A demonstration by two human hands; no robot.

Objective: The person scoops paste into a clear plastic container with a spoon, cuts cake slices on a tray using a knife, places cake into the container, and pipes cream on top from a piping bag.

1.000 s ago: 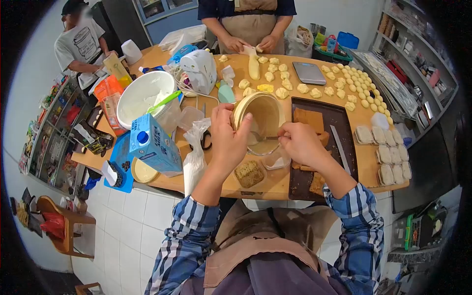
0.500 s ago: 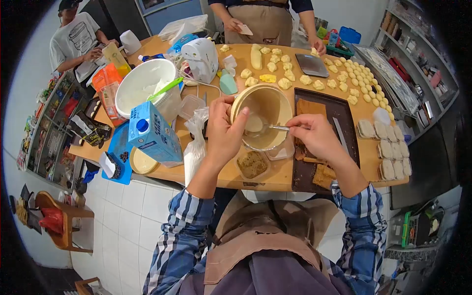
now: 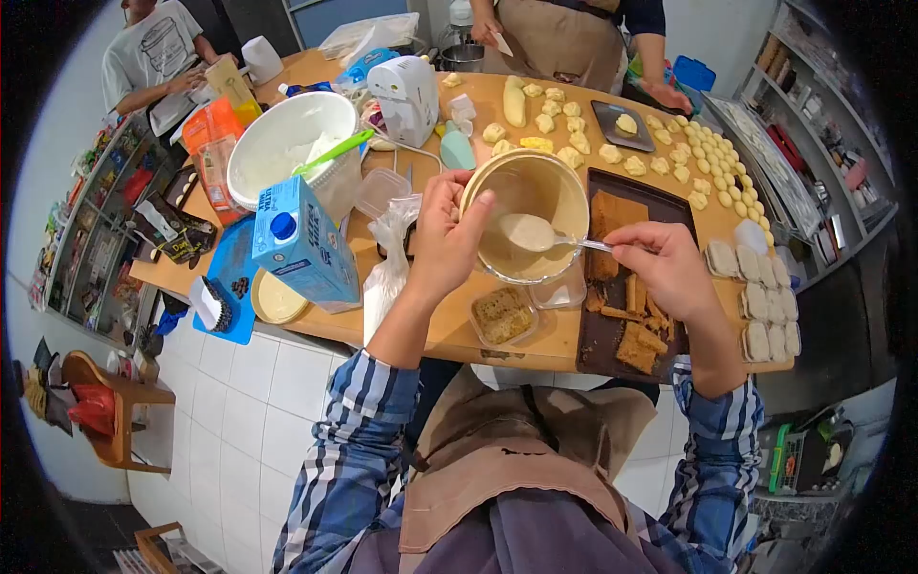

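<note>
My left hand (image 3: 448,230) is closed round the side of a cream-coloured tub (image 3: 553,191), thumb over the rim, tilting its mouth toward me. Between the fingertips of my right hand (image 3: 662,266) is the handle of a metal spoon (image 3: 526,231). The spoon's bowl is inside the tub's mouth and carries a pale, creamy substance. Below the tub stand a small clear container (image 3: 504,318) of brownish food and another clear container (image 3: 560,289). Under my right hand lies a dark baking tray (image 3: 662,203) with brown cake pieces (image 3: 641,346).
Left stand a blue milk carton (image 3: 306,247), a white bowl (image 3: 251,177) with a green spatula (image 3: 335,151), and a plastic bag (image 3: 382,287). Dough pieces (image 3: 610,153), a scale (image 3: 612,113) and filled white squares (image 3: 755,304) spread right. Two people work across the table.
My right hand has moved right, bringing the spoon's bowl higher and more into view. A dough piece now rests on the scale, and the co-worker's hand beside it is opened away.
</note>
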